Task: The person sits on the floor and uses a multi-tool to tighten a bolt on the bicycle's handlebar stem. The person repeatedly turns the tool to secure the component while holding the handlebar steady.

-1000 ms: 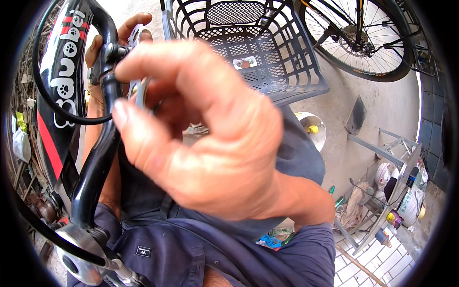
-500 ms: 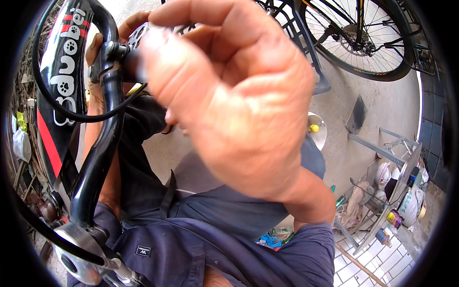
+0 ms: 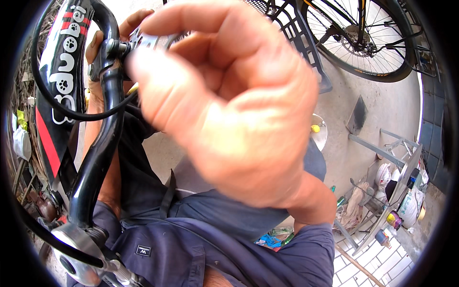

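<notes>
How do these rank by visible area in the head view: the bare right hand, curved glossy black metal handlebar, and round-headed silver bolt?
1. Right hand, likely enlarged by nearness
2. Black handlebar
3. Silver bolt

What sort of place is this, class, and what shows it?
Probably a yard or informal workshop for bicycles: a black handlebar close up, a spoked wheel at upper right, and pale bags around a metal frame.

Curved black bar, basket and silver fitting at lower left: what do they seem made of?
Curved black bar: probably glossy painted metal, given sharp highlights. Basket: likely satin moulded plastic, given its openwork lattice. Silver fitting: apparently polished metal, given its sheen.
</notes>
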Tool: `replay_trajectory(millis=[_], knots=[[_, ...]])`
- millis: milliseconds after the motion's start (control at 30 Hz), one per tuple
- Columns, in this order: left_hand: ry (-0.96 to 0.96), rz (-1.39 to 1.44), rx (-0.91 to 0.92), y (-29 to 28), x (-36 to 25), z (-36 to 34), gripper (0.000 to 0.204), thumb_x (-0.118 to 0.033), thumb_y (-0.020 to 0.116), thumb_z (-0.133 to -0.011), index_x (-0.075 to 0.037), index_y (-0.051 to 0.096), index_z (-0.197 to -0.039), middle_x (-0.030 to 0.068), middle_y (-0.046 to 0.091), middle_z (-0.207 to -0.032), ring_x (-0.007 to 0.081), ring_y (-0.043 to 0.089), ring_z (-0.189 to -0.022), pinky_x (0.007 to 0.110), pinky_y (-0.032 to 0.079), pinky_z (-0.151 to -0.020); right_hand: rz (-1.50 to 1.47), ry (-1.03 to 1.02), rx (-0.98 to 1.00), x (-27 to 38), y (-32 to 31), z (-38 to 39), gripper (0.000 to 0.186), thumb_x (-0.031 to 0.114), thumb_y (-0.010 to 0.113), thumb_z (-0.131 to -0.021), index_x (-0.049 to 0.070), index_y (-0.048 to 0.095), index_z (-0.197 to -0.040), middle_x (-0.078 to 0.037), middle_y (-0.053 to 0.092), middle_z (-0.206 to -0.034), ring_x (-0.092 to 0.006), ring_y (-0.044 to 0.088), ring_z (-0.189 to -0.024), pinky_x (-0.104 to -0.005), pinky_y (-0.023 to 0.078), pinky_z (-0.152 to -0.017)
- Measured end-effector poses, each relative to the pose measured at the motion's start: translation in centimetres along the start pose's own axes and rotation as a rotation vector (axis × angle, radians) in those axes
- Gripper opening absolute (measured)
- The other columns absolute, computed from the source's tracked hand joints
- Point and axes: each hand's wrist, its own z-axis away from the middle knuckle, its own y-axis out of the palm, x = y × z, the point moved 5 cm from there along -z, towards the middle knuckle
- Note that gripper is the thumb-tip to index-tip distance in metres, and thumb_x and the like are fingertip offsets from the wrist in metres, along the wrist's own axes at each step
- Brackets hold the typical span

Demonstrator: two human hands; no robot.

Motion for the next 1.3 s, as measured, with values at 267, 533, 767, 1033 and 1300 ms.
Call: replay_trajectory(millis=[267, 533, 767, 1033, 1300], knots=[[-0.101, 0.017, 0.103, 0.2, -1.7, 0.3, 0.096, -0.055, 0.072, -0.080, 0.001, 0.032, -0.147, 0.0215, 0.063, -0.116, 0.0288, 0.068, -0.102, 0.038, 0.061, -0.084, 0.257, -0.159, 0.178, -1.7, 2.0, 3.4, 0.026, -0.003, 0.068, -0.079, 0.001, 0.060, -0.104, -0.015, 0.056, -0.083, -0.0330, 0.060, -0.062, -0.0396, 0.050, -0.055], [-0.009, -0.254, -0.114, -0.4, -1.3, 0.1, 0.095, -0.060, 0.066, -0.083, 0.006, 0.036, -0.144, 0.0222, 0.066, -0.116, 0.0258, 0.071, -0.100, 0.038, 0.060, -0.088, -0.004, 0.172, -0.005, 0.0, -0.2, -0.2, 0.011, 0.004, 0.066, -0.086, 0.000, 0.064, -0.096, -0.006, 0.064, -0.066, -0.0090, 0.063, -0.056, -0.0251, 0.049, -0.052], [0.008, -0.101, 0.034, 2.6, -1.1, 0.1, 0.095, -0.062, 0.064, -0.082, 0.005, 0.037, -0.144, 0.0215, 0.067, -0.111, 0.0246, 0.072, -0.092, 0.035, 0.061, -0.084, -0.123, 0.252, 0.037, -1.9, 0.5, -2.2, 0.011, 0.004, 0.067, -0.085, -0.001, 0.064, -0.095, -0.007, 0.064, -0.066, -0.0095, 0.063, -0.057, -0.0253, 0.049, -0.052], [-0.033, -0.088, -0.051, -0.2, -0.6, -0.4, 0.096, -0.058, 0.068, -0.082, 0.005, 0.034, -0.145, 0.0205, 0.065, -0.111, 0.0250, 0.070, -0.093, 0.035, 0.060, -0.083, 0.064, 0.066, 0.054, 0.7, -0.2, -0.4, 0.014, 0.002, 0.068, -0.082, -0.001, 0.063, -0.095, -0.010, 0.062, -0.068, -0.0145, 0.062, -0.058, -0.0280, 0.049, -0.053], [-0.095, -0.051, 0.033, -0.1, -1.6, 0.3, 0.096, -0.056, 0.071, -0.081, 0.005, 0.033, -0.145, 0.0174, 0.061, -0.108, 0.0265, 0.067, -0.094, 0.037, 0.060, -0.082, 0.240, -0.164, 0.176, -1.8, 2.0, 3.4, 0.026, -0.003, 0.069, -0.077, 0.002, 0.060, -0.102, -0.014, 0.054, -0.080, -0.0322, 0.059, -0.061, -0.0394, 0.049, -0.054]])
